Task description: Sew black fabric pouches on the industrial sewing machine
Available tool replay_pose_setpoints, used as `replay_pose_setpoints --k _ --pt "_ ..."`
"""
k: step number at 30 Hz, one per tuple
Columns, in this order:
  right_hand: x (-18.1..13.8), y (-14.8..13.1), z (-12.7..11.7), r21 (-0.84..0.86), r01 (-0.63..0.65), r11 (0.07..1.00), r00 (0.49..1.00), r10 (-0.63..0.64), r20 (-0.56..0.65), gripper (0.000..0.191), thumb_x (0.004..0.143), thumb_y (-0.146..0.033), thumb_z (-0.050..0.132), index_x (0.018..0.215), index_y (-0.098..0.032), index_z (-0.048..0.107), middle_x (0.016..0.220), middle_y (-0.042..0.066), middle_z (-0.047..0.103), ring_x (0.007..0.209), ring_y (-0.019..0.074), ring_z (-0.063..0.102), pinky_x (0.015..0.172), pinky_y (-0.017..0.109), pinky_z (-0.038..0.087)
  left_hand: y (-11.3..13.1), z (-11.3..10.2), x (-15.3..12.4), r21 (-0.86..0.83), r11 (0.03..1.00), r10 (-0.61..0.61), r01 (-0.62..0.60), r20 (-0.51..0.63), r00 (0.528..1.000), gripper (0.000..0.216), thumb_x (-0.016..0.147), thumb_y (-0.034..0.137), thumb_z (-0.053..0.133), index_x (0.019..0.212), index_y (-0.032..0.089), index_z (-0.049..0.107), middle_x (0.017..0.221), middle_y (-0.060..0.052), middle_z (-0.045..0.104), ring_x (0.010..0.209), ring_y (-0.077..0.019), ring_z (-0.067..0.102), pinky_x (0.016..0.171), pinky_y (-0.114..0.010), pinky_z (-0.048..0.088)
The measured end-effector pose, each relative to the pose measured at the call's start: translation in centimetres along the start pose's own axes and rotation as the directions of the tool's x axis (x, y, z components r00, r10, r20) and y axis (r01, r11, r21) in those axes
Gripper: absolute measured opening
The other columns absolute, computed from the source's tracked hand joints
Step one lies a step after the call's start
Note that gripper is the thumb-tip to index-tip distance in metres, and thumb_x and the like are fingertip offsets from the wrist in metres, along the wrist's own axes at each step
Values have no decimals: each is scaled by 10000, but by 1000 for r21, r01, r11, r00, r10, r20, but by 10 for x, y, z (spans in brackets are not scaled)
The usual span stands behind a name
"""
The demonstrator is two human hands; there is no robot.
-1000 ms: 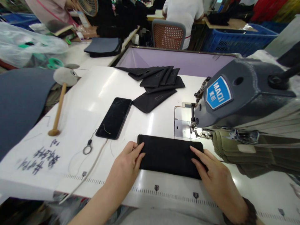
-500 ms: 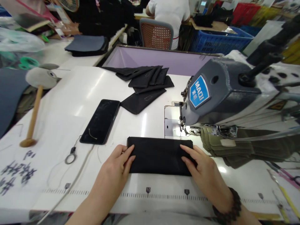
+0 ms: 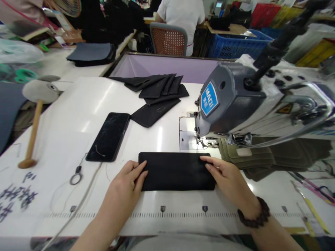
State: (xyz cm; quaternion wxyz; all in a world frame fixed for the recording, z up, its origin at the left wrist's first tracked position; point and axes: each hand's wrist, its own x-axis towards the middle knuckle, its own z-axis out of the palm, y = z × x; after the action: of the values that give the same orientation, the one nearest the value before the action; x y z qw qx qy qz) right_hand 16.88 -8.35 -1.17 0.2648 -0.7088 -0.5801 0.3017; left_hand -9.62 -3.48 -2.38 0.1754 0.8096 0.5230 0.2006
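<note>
A folded piece of black fabric (image 3: 175, 172) lies flat on the white sewing table, its long side running left to right. My left hand (image 3: 128, 181) pinches its left end, thumb and fingertips on top. At the upper right corner, my right hand (image 3: 226, 176) grips the other end with thumb and index finger on the cloth. Just beyond the fabric's far edge is the needle plate (image 3: 187, 140) of the sewing machine (image 3: 230, 101); the cloth lies in front of the presser foot.
Several sewn black pieces (image 3: 159, 90) lie behind, beside a phone (image 3: 108, 136) with a cable. Olive fabric pieces (image 3: 274, 153) sit under the machine arm; scissors (image 3: 320, 190) lie at right. A wooden-handled tool (image 3: 34, 132) is at left. A person (image 3: 180, 21) sits beyond.
The whole view has shifted slightly. My right thumb and index finger have moved up along the fabric's right end toward its far corner; my left hand keeps its hold.
</note>
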Motion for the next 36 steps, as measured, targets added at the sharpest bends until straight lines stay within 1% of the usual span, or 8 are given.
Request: replay_pose_setpoints --k 10,13,16,18,21,25,30,36 --pt "3 2 2 -70 27 997 999 -28 -15 290 815 -281 422 969 -174 644 896 44 657 835 208 595 734 323 460 5 0 2 103 995 -10 9 10 1000 323 871 292 355 953 117 613 738 -32 502 634 -150 543 614 -289 484" --pt "-2 2 4 -274 99 957 993 -113 -36 253 809 -246 474 1000 -199 632 804 31 644 725 201 595 630 310 468 9 -1 2 222 974 46 -44 -6 999 244 853 244 423 893 113 626 809 -61 499 672 -164 537 630 -307 497" --pt "-6 -2 6 -539 143 830 975 -212 -68 240 808 -249 514 1023 -229 618 732 23 583 572 184 549 469 291 434 10 1 3 328 928 200 -174 -45 979 211 843 169 427 901 95 617 1051 -130 484 921 -239 508 789 -375 479" --pt "-7 -4 7 -641 195 742 943 -322 -86 240 794 -235 546 1021 -203 617 805 57 567 636 201 552 496 306 454 7 2 5 345 885 329 -313 13 944 262 851 108 370 1005 95 582 1208 -136 425 1076 -257 435 893 -401 429" --pt "-3 -4 9 -676 396 622 836 -549 -16 278 786 -110 514 1050 -140 597 1052 138 528 938 264 517 747 385 472 5 3 9 307 830 426 -465 186 885 362 843 23 297 1105 107 532 1223 -101 459 1102 -201 444 938 -349 410" --pt "3 2 11 -544 670 505 691 -692 208 374 801 15 332 1059 -95 579 1130 126 526 1034 199 488 882 320 433 18 2 15 324 857 342 -401 225 912 292 856 77 383 1112 80 523 1129 -103 533 1016 -185 510 897 -299 438" --pt "2 -1 16 -537 643 546 725 -661 196 285 855 -128 392 1082 -72 554 1080 134 553 984 215 514 854 354 460 54 5 19 416 866 202 -276 214 956 389 835 412 494 1033 86 568 923 -116 570 856 -258 551 729 -386 488" --pt "-5 -6 30 -593 614 521 729 -663 173 394 804 -269 544 1125 -41 528 1077 188 512 1015 289 471 866 436 431 52 30 13 395 849 295 -350 194 936 496 849 389 481 1107 -35 483 1164 -219 476 1134 -289 416 957 -378 374"
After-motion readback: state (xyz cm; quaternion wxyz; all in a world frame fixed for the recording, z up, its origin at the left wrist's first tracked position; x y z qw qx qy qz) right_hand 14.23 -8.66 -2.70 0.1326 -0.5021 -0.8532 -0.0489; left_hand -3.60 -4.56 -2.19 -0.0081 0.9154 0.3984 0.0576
